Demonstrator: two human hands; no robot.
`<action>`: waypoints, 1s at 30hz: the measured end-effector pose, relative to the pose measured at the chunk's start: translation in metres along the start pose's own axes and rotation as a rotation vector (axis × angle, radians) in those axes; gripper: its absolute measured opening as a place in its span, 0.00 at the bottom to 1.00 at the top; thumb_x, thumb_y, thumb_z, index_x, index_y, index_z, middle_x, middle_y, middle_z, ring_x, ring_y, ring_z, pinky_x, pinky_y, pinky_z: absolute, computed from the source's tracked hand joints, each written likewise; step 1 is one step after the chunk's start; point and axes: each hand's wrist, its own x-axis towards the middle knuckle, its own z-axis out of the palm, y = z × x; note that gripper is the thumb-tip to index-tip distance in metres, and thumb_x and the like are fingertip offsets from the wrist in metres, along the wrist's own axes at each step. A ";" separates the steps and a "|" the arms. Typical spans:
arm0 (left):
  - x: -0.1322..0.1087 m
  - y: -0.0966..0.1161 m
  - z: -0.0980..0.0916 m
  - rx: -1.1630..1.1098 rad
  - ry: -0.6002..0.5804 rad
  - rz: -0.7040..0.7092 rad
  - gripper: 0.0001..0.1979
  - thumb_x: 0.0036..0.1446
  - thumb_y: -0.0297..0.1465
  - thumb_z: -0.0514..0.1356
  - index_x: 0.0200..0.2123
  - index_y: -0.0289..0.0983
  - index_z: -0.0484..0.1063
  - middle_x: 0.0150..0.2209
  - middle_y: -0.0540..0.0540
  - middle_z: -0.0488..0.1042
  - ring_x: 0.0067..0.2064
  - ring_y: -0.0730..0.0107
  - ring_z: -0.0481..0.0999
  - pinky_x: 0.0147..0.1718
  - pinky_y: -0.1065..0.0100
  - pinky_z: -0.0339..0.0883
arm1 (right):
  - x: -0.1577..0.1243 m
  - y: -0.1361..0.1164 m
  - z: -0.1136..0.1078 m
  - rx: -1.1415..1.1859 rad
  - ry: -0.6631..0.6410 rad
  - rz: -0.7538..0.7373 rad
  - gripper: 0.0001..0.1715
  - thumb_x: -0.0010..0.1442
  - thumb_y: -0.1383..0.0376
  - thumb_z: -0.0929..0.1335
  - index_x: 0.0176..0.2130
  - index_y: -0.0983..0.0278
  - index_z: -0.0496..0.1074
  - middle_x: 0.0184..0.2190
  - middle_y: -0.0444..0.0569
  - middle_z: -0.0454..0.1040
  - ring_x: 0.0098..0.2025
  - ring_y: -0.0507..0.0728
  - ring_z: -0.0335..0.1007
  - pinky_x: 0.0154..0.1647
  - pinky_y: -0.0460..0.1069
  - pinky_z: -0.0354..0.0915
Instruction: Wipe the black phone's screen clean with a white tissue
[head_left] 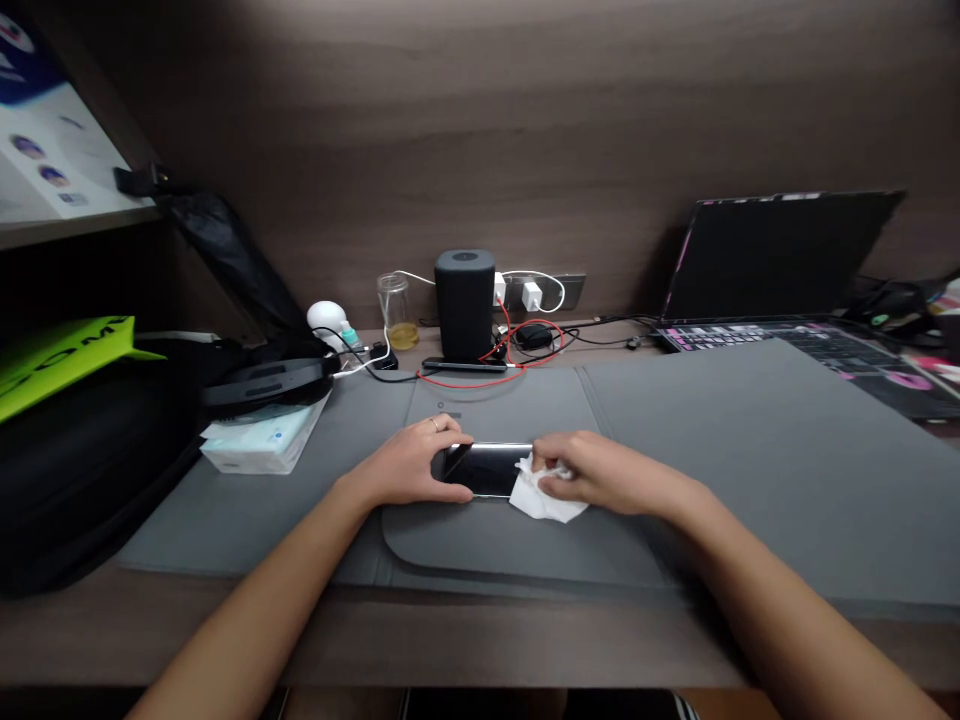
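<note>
Nearest my remote view, two bare forearms (281, 590) come in from the bottom edge. Between the hands I see a dark-screened phone (489, 472), lying face up on a grey mat (480, 545). On its left end, the left hand (405, 462) has its fingers gripping the phone along both long edges. Fingers of the right hand (592, 472) pinch a crumpled white tissue (546, 503) against the phone's right end. Farther out, I have a pale packet (262, 440) at left, a glass jar (397, 310) and black speaker (465, 310) along the tabletop's (480, 640) back, and an open laptop (780, 255) at right.
</note>
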 end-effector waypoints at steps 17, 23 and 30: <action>0.000 0.002 0.002 0.012 0.011 0.017 0.29 0.51 0.44 0.69 0.55 0.42 0.71 0.50 0.44 0.71 0.51 0.57 0.74 0.52 0.59 0.68 | 0.007 0.002 0.013 -0.080 0.138 -0.064 0.11 0.60 0.73 0.64 0.42 0.64 0.71 0.39 0.52 0.68 0.40 0.58 0.66 0.42 0.52 0.65; 0.000 0.004 -0.001 0.056 -0.003 0.029 0.29 0.53 0.46 0.67 0.56 0.42 0.70 0.52 0.44 0.71 0.52 0.56 0.72 0.53 0.57 0.64 | 0.009 -0.001 0.015 -0.053 0.158 -0.155 0.13 0.69 0.66 0.61 0.44 0.65 0.73 0.43 0.55 0.71 0.44 0.60 0.67 0.47 0.55 0.65; -0.005 -0.005 -0.013 0.101 -0.041 -0.022 0.35 0.47 0.52 0.70 0.57 0.46 0.71 0.53 0.45 0.71 0.54 0.52 0.68 0.55 0.54 0.59 | 0.011 -0.006 0.020 -0.066 0.142 -0.178 0.20 0.70 0.59 0.64 0.57 0.63 0.71 0.51 0.58 0.70 0.52 0.64 0.65 0.52 0.59 0.65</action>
